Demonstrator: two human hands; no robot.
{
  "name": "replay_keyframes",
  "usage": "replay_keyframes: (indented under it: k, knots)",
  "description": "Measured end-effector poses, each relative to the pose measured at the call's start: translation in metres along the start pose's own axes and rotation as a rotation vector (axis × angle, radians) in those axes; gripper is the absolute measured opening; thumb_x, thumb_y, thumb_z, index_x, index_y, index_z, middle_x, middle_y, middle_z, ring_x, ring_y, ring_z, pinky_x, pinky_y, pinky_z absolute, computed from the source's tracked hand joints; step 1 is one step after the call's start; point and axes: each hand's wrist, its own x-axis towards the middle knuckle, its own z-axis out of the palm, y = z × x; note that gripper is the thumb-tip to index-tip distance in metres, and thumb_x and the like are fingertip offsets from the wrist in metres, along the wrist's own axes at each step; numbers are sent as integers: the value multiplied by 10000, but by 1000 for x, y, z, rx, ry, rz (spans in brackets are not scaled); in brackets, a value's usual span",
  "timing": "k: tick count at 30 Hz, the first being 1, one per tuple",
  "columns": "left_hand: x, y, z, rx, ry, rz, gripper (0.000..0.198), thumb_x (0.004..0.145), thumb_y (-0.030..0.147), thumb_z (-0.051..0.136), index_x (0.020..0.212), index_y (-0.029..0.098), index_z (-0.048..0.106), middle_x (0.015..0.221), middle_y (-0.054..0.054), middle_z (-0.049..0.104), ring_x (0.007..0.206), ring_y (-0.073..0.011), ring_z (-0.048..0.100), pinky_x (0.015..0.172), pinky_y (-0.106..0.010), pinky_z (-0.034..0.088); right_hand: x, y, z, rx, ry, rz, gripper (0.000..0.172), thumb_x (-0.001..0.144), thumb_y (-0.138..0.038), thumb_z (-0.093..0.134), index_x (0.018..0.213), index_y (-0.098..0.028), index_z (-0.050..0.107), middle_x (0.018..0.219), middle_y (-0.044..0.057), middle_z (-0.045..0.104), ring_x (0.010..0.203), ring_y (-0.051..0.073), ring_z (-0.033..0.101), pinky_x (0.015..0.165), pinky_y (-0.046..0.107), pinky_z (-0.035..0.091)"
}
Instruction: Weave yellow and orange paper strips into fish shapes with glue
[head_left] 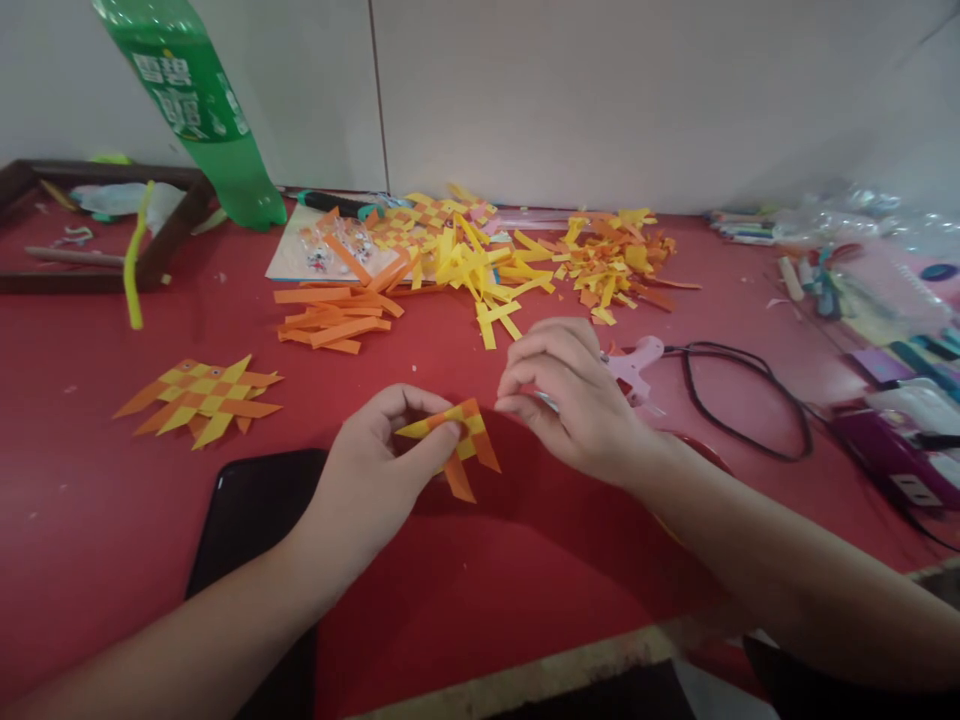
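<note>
My left hand (390, 455) pinches a small woven piece of orange and yellow paper strips (471, 432), its pointed ends sticking out past the thumb. To the right of it, apart from the paper, my right hand (574, 395) is raised with thumb and fingertips drawn together. Whatever those fingertips might hold is too small to make out. Just behind the right hand lies a pink glue gun (637, 365), partly covered by it. A woven paper fish (206, 395) in the same two colours, with small eyes, lies on the red table (450, 590) at the left.
Behind my hands are orange strips (337, 318), yellow strips (480, 265) and a pile of offcuts (619, 255). A black phone (259, 500) lies under my left forearm. A green bottle (202, 110) stands back left. At right are a black cord (750, 375) and a purple box (885, 455).
</note>
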Motion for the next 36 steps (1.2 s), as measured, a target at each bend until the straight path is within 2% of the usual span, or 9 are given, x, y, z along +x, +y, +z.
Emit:
replay_keyframes:
  k: [3, 6, 10, 16, 25, 27, 30, 33, 36]
  knots:
    - [-2, 3, 2, -16, -72, -7, 168, 792, 307, 750, 800, 197, 624, 738, 26, 644, 632, -87, 566, 552, -163, 438, 0, -10, -2, -40, 55, -112, 132, 969, -284, 555, 865, -210, 587, 882, 48, 606, 916, 211, 544, 872, 401, 428]
    - [-4, 6, 4, -20, -110, 4, 150, 799, 297, 734, 783, 201, 620, 738, 18, 649, 631, -99, 571, 561, -185, 449, -1, -15, -1, -77, 55, -144, 99, 959, -277, 571, 891, -213, 604, 890, 49, 623, 951, 219, 551, 866, 398, 444]
    - [-5, 7, 6, 5, -91, 69, 78, 798, 234, 708, 784, 210, 634, 786, 4, 691, 714, -123, 629, 618, -198, 475, -1, -15, 0, -84, 75, -128, 121, 963, -278, 564, 866, -233, 622, 866, 38, 627, 923, 211, 562, 851, 390, 459]
    - [-8, 11, 7, 24, -49, 117, 94, 762, 219, 726, 761, 219, 632, 748, 18, 688, 703, -128, 647, 589, -196, 476, 1, -14, -2, -68, 73, -121, 91, 930, -274, 617, 849, -239, 640, 853, 32, 634, 903, 209, 572, 845, 384, 455]
    - [-7, 11, 8, -9, -32, 94, 115, 768, 249, 752, 772, 214, 642, 763, 6, 705, 717, -134, 666, 601, -193, 508, -1, -14, -5, -67, 110, -143, 67, 932, -290, 586, 911, -271, 647, 861, 28, 652, 893, 219, 597, 813, 407, 490]
    - [-7, 11, 8, -30, -27, 97, 113, 773, 245, 754, 776, 214, 646, 758, 9, 706, 703, -129, 668, 598, -189, 517, -1, -16, -6, -22, 156, -127, 49, 894, -268, 621, 939, -259, 639, 867, 40, 655, 862, 222, 605, 803, 419, 503]
    - [-9, 11, 8, -72, -22, 120, 109, 770, 224, 754, 761, 209, 646, 753, 5, 712, 704, -136, 684, 611, -200, 544, 0, -19, -5, 64, 193, -39, 123, 832, -259, 688, 935, -233, 628, 861, 54, 655, 834, 224, 616, 785, 422, 515]
    - [-9, 12, 8, -112, -29, 162, 118, 753, 172, 755, 734, 206, 644, 729, 7, 706, 695, -142, 695, 627, -218, 568, 2, -20, -4, 138, 135, 35, 137, 825, -271, 697, 935, -227, 629, 853, 45, 664, 829, 213, 628, 790, 411, 522]
    - [-9, 12, 9, -118, -20, 216, 123, 745, 132, 756, 730, 210, 663, 731, 14, 703, 710, -136, 699, 665, -220, 580, 2, -20, -5, 194, 80, 38, 93, 835, -245, 684, 912, -222, 636, 837, 33, 673, 798, 183, 622, 782, 380, 520]
